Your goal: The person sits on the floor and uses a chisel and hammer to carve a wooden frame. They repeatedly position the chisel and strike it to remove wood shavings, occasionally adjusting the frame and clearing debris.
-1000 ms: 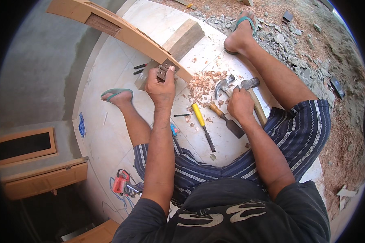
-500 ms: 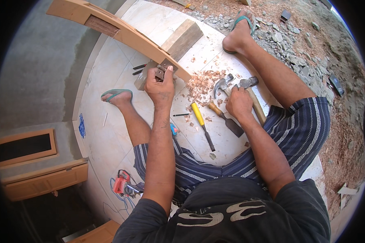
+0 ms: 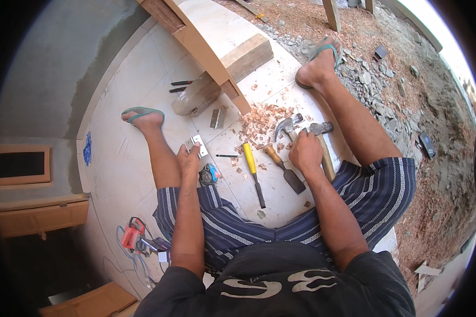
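Partly hidden hinge [image 3: 198, 140], wooden beam [image 3: 202, 48] cropped

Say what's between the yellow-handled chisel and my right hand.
The head view shows a wooden-handled chisel and wood chips between the yellow-handled chisel and your right hand.

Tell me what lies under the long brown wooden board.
A squared timber block crosses beneath the wooden board and shows on both sides. The stretch directly under the board is covered, so it cannot be seen.
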A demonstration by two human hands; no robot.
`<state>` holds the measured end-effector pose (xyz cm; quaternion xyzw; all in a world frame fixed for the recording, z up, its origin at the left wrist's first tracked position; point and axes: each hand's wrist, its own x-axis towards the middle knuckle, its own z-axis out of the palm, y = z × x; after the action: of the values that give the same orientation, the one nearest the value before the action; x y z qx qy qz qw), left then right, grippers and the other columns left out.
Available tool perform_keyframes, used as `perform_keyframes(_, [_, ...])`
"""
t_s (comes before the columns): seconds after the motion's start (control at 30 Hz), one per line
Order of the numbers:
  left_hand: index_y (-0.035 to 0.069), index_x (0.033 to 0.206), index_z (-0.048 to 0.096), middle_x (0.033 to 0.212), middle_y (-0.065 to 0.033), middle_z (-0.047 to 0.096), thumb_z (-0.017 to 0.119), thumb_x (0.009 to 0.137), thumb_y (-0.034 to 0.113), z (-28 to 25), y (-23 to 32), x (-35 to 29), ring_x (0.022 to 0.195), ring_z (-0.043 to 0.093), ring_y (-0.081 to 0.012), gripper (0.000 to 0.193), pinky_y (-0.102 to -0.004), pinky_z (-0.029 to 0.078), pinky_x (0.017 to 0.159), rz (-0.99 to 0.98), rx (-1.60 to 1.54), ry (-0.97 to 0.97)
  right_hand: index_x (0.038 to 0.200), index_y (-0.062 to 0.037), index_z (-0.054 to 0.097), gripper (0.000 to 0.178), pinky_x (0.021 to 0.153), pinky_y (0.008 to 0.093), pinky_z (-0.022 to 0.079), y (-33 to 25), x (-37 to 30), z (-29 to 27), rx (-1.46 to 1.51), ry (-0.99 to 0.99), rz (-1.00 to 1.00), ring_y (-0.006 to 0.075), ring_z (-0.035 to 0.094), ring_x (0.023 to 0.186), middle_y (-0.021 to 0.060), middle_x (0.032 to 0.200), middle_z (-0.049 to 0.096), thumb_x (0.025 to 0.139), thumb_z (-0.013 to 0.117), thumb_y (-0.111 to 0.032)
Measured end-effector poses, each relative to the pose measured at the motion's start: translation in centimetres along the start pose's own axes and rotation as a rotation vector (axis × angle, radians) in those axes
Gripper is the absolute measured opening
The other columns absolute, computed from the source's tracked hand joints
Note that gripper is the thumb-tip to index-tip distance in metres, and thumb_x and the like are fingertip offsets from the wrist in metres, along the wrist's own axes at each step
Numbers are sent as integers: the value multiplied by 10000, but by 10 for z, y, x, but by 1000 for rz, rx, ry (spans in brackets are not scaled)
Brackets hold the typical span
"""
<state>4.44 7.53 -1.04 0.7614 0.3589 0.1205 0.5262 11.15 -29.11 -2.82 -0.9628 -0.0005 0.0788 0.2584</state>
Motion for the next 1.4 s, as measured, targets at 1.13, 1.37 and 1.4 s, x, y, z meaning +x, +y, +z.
perform_keyframes(1.13, [8,1170,692,984,-133,656,769,944,154,5,15,11,780,646,-221,280,-364,547,715,374,159,314,1144,-4,577,310,927,543,514,-10,11,11,-324,-193,-16,474,646,1096,267,1138,675,969,686,-236])
perform_keyframes(1.37, [9,866,653,781,-188,727,745,967,320,88,41,-96,740,720,-384,339,-470,557,707,228,241,-308,1169,-18,586,315,941,532,525,-6,0,2,-184,-163,-34,441,647,1130,241,1200,664,981,665,-259])
perform_keyframes(1.4, [-29,883,677,770,-211,731,753,945,439,99,44,-110,746,731,-366,478,-446,561,710,189,359,-382,1181,-19,586,321,946,532,530,-1,1,2,-189,-162,-59,439,647,1142,240,1205,660,980,665,-256])
